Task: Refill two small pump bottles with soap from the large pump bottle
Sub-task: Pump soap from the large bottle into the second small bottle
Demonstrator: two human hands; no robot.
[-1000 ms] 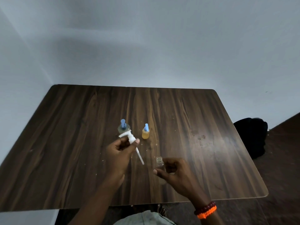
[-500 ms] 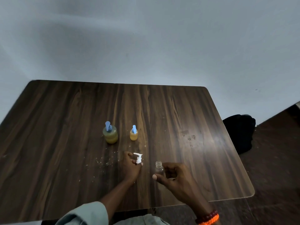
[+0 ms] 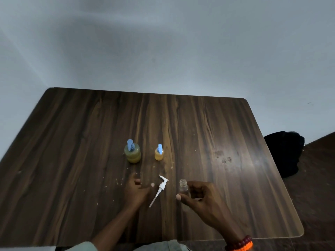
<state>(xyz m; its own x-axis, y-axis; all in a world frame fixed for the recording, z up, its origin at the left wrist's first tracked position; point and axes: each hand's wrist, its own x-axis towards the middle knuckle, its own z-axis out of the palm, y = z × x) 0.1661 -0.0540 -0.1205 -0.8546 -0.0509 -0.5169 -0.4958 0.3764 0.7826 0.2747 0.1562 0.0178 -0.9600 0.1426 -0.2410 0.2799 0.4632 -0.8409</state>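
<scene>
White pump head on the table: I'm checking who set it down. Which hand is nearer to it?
Left. The left hand lies open just beside the white pump head, not touching; the right hand holds the clear small bottle farther right.

I have one view only, from the head camera, looking forward and steeply down across the tabletop [image 3: 181,124] toward the wall [image 3: 163,42] behind it. My hands sit near the lower edge, close to the lens; the tabletop's far corners remain in sight.

Right hand [image 3: 201,196] gripping open clear bottle [image 3: 183,187], white pump [image 3: 159,190] lying beside empty left hand [image 3: 136,192]
</scene>
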